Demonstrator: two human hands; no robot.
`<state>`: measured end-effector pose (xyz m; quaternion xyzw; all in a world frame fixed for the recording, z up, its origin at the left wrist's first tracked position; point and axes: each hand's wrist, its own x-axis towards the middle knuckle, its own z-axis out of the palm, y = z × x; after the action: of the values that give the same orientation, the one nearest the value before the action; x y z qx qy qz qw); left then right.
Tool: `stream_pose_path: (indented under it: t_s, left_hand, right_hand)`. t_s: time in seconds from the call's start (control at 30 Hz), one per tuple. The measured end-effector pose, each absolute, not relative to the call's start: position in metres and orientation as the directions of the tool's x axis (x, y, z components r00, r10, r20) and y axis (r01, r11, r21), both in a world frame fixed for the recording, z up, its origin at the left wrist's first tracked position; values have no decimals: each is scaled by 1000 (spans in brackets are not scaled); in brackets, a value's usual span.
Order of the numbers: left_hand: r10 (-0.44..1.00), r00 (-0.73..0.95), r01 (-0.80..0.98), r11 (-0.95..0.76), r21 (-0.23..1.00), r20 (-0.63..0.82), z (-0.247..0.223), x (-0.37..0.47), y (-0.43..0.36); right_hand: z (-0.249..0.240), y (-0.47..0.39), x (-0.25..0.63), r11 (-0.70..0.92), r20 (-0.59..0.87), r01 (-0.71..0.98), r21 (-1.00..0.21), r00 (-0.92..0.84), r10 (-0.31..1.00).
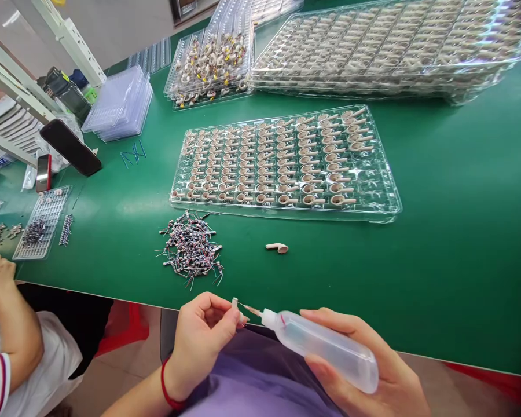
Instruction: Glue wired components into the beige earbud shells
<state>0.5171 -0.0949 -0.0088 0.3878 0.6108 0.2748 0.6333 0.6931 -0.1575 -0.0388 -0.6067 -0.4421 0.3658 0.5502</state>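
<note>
Left-hand fingers pinch a small part at the nozzle of the right-hand-gripped squeeze bottle.

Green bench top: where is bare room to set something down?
Bare green lies right of the filled tray, and along the near edge right of the loose beige piece. Crowded: the far trays, the component pile, and the left end by the phone.
</note>
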Motion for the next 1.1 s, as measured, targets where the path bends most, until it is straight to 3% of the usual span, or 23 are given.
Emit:
stream_pose_path:
  t_s: [1.1]
  left_hand:
    - [833, 154, 128, 516, 847, -531, -15, 514, -98]
  right_hand:
    - [-39, -158, 696, -39, 22, 177, -983, 330, 944]
